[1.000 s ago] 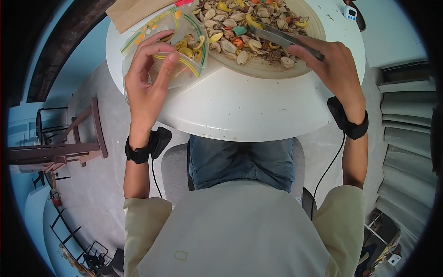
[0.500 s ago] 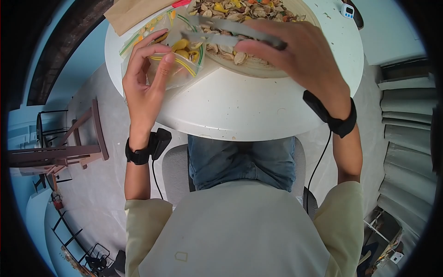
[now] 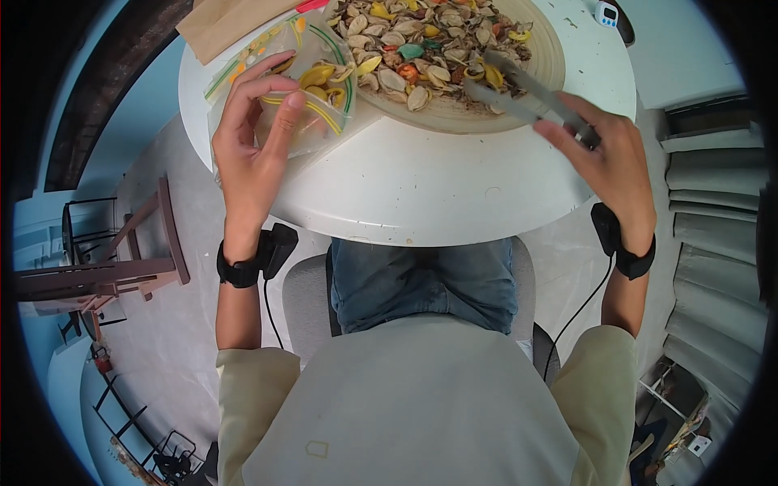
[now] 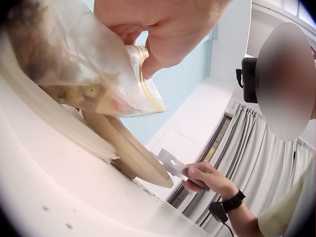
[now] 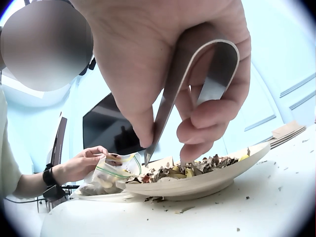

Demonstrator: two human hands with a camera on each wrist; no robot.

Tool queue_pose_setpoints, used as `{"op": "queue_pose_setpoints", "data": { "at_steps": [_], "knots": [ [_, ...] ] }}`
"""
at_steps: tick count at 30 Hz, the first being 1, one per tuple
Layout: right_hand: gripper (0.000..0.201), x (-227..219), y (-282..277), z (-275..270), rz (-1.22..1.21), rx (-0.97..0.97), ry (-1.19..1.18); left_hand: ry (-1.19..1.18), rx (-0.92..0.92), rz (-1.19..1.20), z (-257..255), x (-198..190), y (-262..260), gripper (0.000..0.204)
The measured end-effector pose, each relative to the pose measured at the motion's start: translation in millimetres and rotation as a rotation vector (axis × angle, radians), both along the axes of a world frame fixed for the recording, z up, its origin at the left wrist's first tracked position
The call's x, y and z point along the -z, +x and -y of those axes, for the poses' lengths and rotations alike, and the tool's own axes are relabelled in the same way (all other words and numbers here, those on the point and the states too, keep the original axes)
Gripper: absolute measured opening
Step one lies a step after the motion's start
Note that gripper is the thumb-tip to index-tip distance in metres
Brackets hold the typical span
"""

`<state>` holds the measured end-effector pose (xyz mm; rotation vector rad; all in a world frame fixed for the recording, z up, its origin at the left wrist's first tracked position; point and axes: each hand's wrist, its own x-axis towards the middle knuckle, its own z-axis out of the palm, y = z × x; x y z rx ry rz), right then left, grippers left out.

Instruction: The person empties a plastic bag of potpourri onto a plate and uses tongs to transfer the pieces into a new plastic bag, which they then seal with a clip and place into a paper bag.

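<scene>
My left hand (image 3: pixel 255 154) holds a clear zip bag (image 3: pixel 312 144) by its mouth, thumb on the near edge and fingers at the far side. Yellow curled pieces (image 3: pixel 316 77) show inside the opening. In my right hand (image 3: pixel 609 158) is a pair of metal tongs (image 3: pixel 541 91), gripped near the bend between thumb and fingers. The tong arms stand apart over the right part of a round plate (image 3: pixel 553 61), their tips near a yellow piece (image 3: pixel 493 76). Dried, shell-like brown pieces (image 3: pixel 393 78) cover the plate, mixed with yellow, orange and green ones.
A brown paper sheet or bag (image 3: pixel 231 28) lies at the back left, by something red (image 3: pixel 312 5). At the back right stands a small white timer (image 3: pixel 605 14). Crumbs dot the white table (image 3: pixel 405 186), whose rounded edge is close to my lap.
The tongs carried a yellow piece from the plate across to the bag's mouth, then swung back right over the plate with arms spread. My left hand stayed at the bag.
</scene>
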<state>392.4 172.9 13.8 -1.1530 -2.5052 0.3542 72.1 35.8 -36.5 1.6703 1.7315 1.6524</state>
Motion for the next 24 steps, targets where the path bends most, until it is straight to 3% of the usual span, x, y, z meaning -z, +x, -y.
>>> {"op": "queue_pose_setpoints", "data": {
  "at_steps": [4,13,17,24],
  "knots": [
    [0.049,11.2,-5.0,-5.5,0.092,-0.068,0.051,-0.003,-0.009,-0.02,2.1,-0.1,-3.3,0.012],
    [0.045,29.1,-9.5,-16.8,0.006,-0.153,0.188,-0.006,-0.012,-0.02,0.7,-0.5,-0.3,0.012],
    [0.043,20.6,-13.1,-17.4,0.051,-0.088,0.088,-0.016,-0.012,-0.027,1.9,-0.9,-0.4,0.012],
    [0.042,20.4,-26.3,-23.7,-0.126,-0.156,0.102,-0.007,-0.011,-0.021,0.0,-0.1,0.8,0.013]
  ]
}}
